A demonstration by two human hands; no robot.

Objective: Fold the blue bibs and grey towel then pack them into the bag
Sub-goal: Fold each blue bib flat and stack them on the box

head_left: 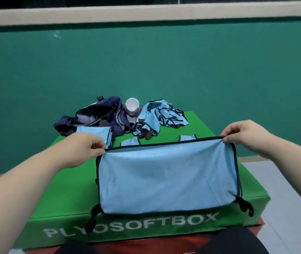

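A light blue mesh bib (166, 176) with dark trim hangs folded over above the near part of the green soft box (69, 180). My left hand (87, 145) pinches its upper left corner and my right hand (245, 134) pinches its upper right corner. Its shoulder straps lie flat on the box behind the raised edge. A folded blue bib (94, 132) lies beside the open dark blue bag (98, 116) at the back left. A heap of unfolded blue bibs (157, 116) sits at the back right. The grey towel (133, 114) shows between bag and heap.
A white cup (132, 104) sits on the grey towel behind the bag. The green box stands on a pale floor in front of a green wall. Black elastic side straps dangle from the bib's lower corners over the box's front edge.
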